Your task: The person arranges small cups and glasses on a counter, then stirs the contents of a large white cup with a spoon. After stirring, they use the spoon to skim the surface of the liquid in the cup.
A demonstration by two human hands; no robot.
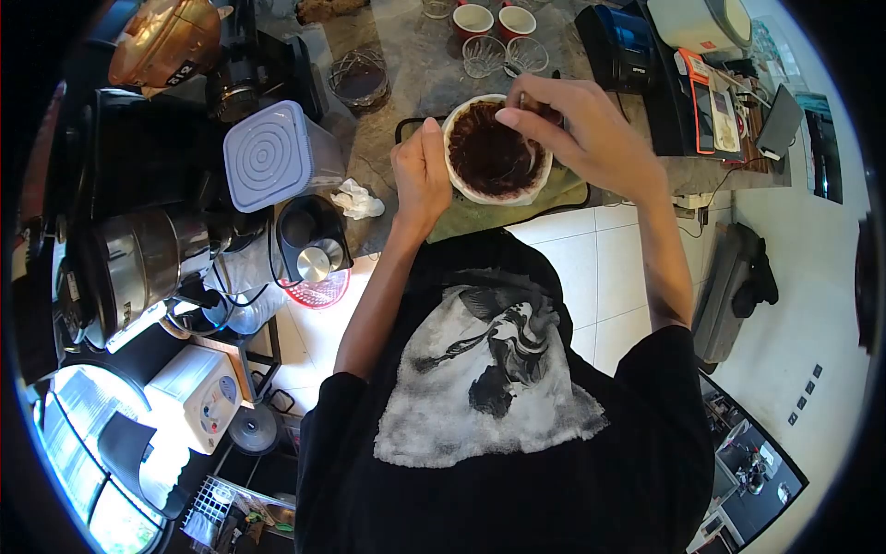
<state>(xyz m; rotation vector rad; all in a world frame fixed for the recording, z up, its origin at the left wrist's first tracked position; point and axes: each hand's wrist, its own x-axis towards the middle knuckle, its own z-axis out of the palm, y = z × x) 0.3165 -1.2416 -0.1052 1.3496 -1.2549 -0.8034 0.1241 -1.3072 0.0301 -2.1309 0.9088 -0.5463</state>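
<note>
A round white-rimmed bowl (494, 196), its inner wall coated with dark brown, wet-looking matter, stands near the counter's front edge. My left hand (423, 180) is closed at its left side, thumb up along the rim and fingers curled against the wall. Over the right part of the opening, my right hand (581, 129) pinches a spoon (511, 69), whose tip shows beyond the fingers; the rest is mostly hidden. A green cloth (480, 220) with a dark border lies under the bowl.
Clear glasses (484, 57) and red-and-white cups (473, 20) stand behind the bowl. A glass with dark contents (360, 81) is at the back left. Nearer on the left are a lidded container (268, 157), crumpled tissue (357, 199) and a black device with knobs (314, 245). Orange-edged device (699, 102) lies right.
</note>
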